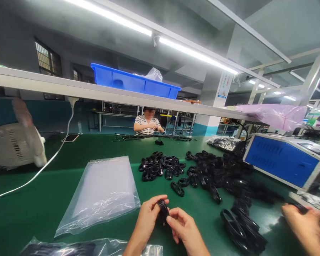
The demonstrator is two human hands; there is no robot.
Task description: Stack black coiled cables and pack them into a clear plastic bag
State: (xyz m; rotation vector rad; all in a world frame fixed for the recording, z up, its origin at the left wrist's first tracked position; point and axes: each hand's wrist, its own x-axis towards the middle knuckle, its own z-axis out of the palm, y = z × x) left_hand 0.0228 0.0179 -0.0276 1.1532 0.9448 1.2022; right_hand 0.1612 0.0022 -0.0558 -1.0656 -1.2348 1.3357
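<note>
A coiled black cable [163, 209] is held up over the green table, near its front edge. My left hand [148, 212] pinches the upper part of the coil between thumb and fingers. From the other side, my right hand [181, 224] grips its lower right part with thumb and forefinger. A small connector end shows at the bottom of the coil. Just beyond my hands lies a single coiled cable [177, 189], with a heap of similar coils [161, 165] behind it. To the left is a stack of clear plastic bags [106, 190].
A larger pile of black cables [216, 170] spreads rightward, towards a blue machine [282, 160]. Another person's hands [305, 224] hold something black at far right. One co-worker [148, 122] sits opposite. A fan [18, 142], a phone [70, 138] and a filled bag [69, 247] lie leftward.
</note>
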